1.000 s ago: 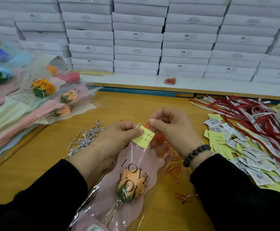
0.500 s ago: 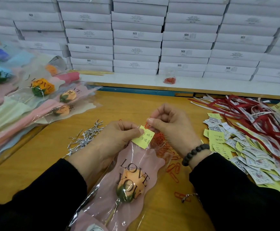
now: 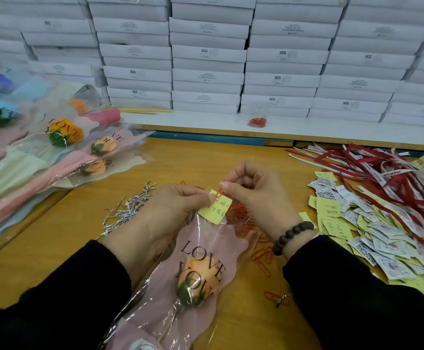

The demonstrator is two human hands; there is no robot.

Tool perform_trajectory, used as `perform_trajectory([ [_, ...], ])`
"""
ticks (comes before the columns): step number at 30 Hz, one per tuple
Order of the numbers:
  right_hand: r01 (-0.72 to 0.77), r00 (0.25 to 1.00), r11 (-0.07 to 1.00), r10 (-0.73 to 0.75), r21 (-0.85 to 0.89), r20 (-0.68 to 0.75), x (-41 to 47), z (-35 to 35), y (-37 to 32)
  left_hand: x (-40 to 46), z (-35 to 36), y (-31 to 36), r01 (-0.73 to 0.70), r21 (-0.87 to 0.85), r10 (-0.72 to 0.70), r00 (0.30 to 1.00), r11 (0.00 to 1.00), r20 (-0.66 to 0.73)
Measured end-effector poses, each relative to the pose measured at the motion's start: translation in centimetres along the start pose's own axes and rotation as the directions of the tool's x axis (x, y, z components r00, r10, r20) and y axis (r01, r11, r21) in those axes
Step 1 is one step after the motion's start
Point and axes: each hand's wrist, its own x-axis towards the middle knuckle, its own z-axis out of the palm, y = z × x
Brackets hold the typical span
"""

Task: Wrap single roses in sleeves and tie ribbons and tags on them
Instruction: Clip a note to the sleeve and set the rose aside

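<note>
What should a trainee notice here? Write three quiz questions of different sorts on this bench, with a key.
1. True or false: the yellow paper tag lies at the top edge of the pink plastic sleeve.
2. What does the right hand pinch? A) red paper clip B) silver twist tie C) red ribbon
3. Fill in: the pile of silver wire twist ties lies beside the ___ hand.

Key: 1 true; 2 A; 3 left.

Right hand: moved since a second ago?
Barely. The right hand still pinches the red paper clip at the yellow tag, same spot relative to the silver twist ties.
</note>
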Motion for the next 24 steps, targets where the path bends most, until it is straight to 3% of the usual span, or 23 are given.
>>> perform_trajectory([
  [5, -0.002, 0.998, 0.998, -0.002, -0.059, -0.069, -0.6, 0.6, -0.1, 0.0, -0.2, 0.2, 0.017, -0.018, -0.017, 1.0, 1.0, -0.021],
  [11, 0.05, 0.998, 0.998, -0.048, -0.046, 0.026, -1.0, 0.5, -0.3, 0.0, -0.5, 0.3, 0.019, -0.042, -0.02, 0.999, 0.999, -0.027],
  [24, 0.046, 0.998, 0.999, -0.046, -0.004, 0.047, -0.9, 0.4, 0.1, 0.0, -0.3, 0.2, 0.013, -0.047, -0.015, 0.999, 0.999, -0.04],
])
